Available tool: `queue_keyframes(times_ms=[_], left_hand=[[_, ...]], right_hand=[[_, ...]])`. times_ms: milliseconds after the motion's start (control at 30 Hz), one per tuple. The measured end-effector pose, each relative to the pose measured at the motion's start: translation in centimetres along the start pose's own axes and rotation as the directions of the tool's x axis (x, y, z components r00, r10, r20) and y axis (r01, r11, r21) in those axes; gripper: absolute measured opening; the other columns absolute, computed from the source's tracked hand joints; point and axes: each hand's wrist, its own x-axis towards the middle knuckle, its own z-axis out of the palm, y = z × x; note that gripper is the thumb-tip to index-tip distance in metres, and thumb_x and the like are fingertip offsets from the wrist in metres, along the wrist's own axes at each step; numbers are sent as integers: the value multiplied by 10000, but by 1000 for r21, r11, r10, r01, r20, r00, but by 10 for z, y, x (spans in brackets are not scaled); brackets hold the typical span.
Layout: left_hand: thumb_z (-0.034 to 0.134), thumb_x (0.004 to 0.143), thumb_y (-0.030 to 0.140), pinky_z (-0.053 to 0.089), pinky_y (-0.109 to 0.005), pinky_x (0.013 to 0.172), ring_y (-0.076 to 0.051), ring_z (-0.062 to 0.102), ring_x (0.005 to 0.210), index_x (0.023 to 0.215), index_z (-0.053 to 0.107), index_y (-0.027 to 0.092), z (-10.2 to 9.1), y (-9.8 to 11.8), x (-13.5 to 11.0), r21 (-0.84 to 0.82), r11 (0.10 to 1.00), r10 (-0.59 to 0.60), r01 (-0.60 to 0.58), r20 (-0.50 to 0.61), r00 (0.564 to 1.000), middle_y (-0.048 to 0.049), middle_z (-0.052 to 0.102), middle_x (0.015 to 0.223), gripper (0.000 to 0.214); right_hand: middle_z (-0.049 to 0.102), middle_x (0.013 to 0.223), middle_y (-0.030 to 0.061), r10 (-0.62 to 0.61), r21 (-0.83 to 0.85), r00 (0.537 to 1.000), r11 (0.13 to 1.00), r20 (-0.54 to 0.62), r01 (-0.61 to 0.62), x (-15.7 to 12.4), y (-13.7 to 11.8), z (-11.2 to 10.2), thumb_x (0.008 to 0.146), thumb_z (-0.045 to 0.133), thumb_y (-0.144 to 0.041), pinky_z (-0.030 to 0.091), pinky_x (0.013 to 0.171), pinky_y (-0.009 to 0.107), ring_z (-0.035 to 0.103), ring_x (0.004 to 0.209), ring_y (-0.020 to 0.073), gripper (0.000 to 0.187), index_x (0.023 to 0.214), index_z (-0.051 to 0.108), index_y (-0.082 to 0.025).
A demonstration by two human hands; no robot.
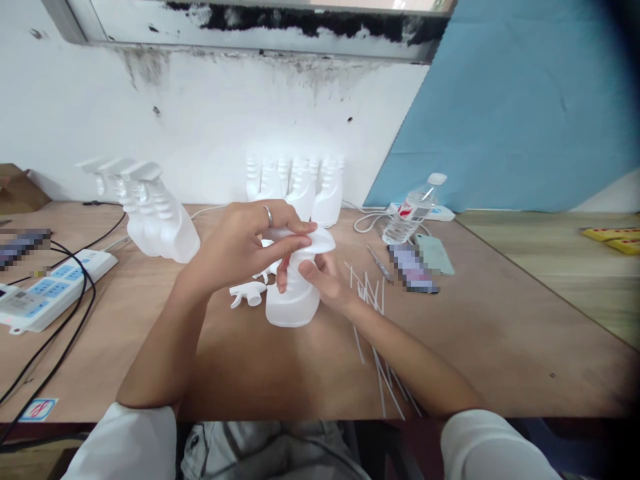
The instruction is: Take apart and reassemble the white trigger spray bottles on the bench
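Observation:
A white spray bottle (293, 308) stands upright on the table in front of me, a trigger sprayer head (321, 241) on its top. My left hand (250, 240), with a ring on one finger, is closed on the sprayer head, thumb and fingers pinching it from the left. Around the bottle's neck my right hand (327, 281) is wrapped, its thumb in front. Just left of the bottle lies a loose white trigger sprayer (249, 293); another, partly hidden by my left hand, lies behind it. Thin white tubes (383, 373) are scattered beneath and beside my right forearm.
Several white bottles without sprayers (327, 197) stand by the wall. Bottles with sprayers (163, 223) stand at the left. A power strip (60, 287) with black cables lies further left. A water bottle (407, 217), a phone (413, 268) and a pointed tool (379, 263) are at the right.

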Motion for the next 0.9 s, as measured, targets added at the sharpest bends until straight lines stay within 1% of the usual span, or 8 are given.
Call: queue_keyframes(times_ms=[100, 200, 433, 600, 700, 767, 800, 900], left_hand=[[606, 866, 277, 477, -219, 642, -127, 642, 743, 860, 676, 168, 1, 0, 0, -4, 1000, 8, -8, -3, 1000, -39, 701, 845, 129], [602, 868, 283, 475, -219, 632, -129, 641, 736, 852, 676, 165, 1, 0, 0, 3, 1000, 2, -2, -3, 1000, -42, 701, 841, 141], [615, 860, 273, 467, -206, 614, -117, 632, 720, 853, 677, 157, -1, 1, -1, -2, 1000, -11, 11, 9, 1000, -42, 697, 837, 131], [606, 864, 318, 478, -205, 616, -125, 642, 734, 894, 691, 169, 1, 1, -1, -5, 999, -52, 52, -6, 999, -39, 707, 863, 174], [593, 872, 342, 484, -201, 624, -129, 656, 754, 1006, 688, 198, -4, 0, -1, -9, 996, -84, 85, 56, 995, -32, 718, 934, 218], [586, 876, 359, 485, -199, 608, -129, 665, 749, 1101, 660, 219, -14, -3, -2, 10, 995, -99, 99, 103, 990, -25, 721, 959, 275], [582, 878, 367, 486, -200, 601, -130, 667, 747, 1139, 642, 225, -20, -5, -3, 34, 993, -114, 111, 98, 989, -22, 722, 957, 304], [579, 876, 393, 493, -214, 617, -130, 666, 746, 1141, 643, 251, -42, -14, -9, 174, 966, -186, 193, -60, 981, 1, 727, 888, 307]], right_hand=[[628, 745, 46, 16, 76, 999, 997, 52, -20, -2, 1, -2, 848, 567, -526, 495, 609, 290, 602, 650, 156, 376, 954, 555, -166], [629, 749, 31, 9, 70, 1000, 997, 22, -10, -2, 2, -2, 848, 580, -503, 502, 622, 302, 601, 642, 153, 355, 995, 514, -186], [604, 679, 20, -22, -49, 998, 999, -52, 19, -3, -2, 5, 880, 571, -419, 485, 589, 288, 574, 621, 147, 249, 899, 550, -172], [602, 673, 36, 31, -141, 996, 989, -83, -43, -3, -5, 5, 871, 565, -458, 491, 617, 289, 575, 662, 158, 309, 779, 601, -166], [646, 708, 48, 93, -111, 996, 989, -10, -94, 1, -12, -1, 849, 600, -442, 506, 656, 301, 610, 687, 169, 293, 814, 612, -151], [672, 755, 61, 140, -117, 987, 984, 74, -131, 3, -22, -6, 821, 642, -402, 510, 672, 309, 636, 729, 187, 261, 837, 623, -142], [680, 786, 64, 166, -126, 980, 980, 114, -151, 3, -27, -10, 807, 659, -378, 511, 675, 312, 644, 739, 191, 243, 857, 626, -142], [684, 855, 68, 217, -177, 960, 967, 178, -185, 4, -42, -19, 795, 667, -318, 509, 720, 331, 649, 759, 192, 195, 895, 637, -153]])
